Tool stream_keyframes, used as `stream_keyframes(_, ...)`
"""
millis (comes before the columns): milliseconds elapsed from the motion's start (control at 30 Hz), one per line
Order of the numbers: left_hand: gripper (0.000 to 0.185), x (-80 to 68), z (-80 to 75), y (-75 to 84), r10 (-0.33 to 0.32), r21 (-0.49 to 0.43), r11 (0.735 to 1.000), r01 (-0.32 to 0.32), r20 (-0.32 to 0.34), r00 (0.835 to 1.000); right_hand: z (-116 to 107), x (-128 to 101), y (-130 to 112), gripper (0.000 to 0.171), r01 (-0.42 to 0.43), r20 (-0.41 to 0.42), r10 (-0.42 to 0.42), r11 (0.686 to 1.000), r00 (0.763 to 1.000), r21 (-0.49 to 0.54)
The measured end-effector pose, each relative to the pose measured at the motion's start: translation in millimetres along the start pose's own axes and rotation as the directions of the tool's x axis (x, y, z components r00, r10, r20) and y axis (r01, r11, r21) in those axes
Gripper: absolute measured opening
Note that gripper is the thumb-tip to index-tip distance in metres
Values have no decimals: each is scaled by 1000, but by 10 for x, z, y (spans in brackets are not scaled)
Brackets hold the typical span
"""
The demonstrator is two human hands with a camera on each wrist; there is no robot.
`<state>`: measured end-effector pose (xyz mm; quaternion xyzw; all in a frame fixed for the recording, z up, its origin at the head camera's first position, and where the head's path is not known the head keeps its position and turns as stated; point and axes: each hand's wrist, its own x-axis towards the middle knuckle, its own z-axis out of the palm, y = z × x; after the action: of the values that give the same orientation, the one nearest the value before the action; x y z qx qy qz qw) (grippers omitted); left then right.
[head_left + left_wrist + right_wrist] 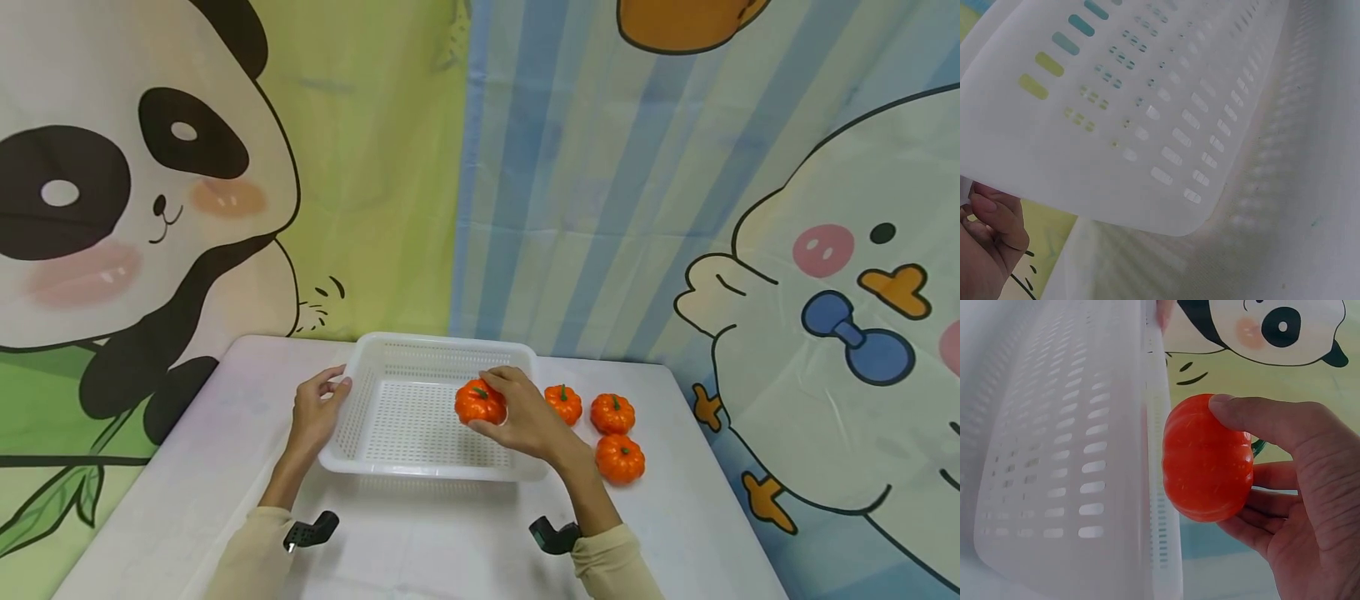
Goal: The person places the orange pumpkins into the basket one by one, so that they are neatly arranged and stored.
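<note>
Both hands are occupied at the lower centre of the head view: the left hand pinches the left rim of a basket between thumb and fingers, and the right hand pinches a small pumpkin, thumb on one side and fingers on the other. Nearest, along the bottom edge of the frame, lie two beige sleeves, with a black wrist device at the left wrist and a matching black device at the right. The white table fills the lower middle. The held pumpkin is at the centre, just right of the midline of the basket and in front of its floor. It is squat and rounded, bright orange, glossy, divided into shallow ribs, with a short green stem; the right wrist view renders it redder, with fine pale flecks on the skin. The basket is white, rectangular with rounded corners, its walls and floor perforated. Right of it stand three similar orange pumpkins: the front one, the back right one and the one beside the basket. Behind hang a green panda backdrop, left, and a blue-striped backdrop, right.
</note>
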<state>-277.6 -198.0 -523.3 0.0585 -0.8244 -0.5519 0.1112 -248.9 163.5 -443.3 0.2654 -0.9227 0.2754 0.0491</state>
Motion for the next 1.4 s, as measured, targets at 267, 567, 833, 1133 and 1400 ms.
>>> stream_keyframes(267, 49, -7, 3, 2, -4, 0, 1000, 4, 5, 1000, 6, 86, -107, 75, 27, 50, -27, 1000, 998, -10)
stream_keyframes(567, 48, -1, 2, -22, 7, -2, 1000, -7, 2, 1000, 31, 207, -225, 77, 70, 94, -70, 998, 993, 3)
stream_keyframes(833, 47, -2, 9, -11, 9, -12, 1000, -9, -5, 1000, 104, 312, -275, 76, 123, 119, -122, 992, 985, 2)
stream_keyframes(1133, 49, 0, 0, -15, -1, -9, 1000, 1, 7, 1000, 193, 383, -356, 74, 145, 152, -144, 989, 978, 9)
stream_keyframes(1400, 48, 0, 1, -16, 5, -10, 1000, -5, -1, 1000, 236, 449, -395, 72, 170, 180, -164, 985, 970, -19)
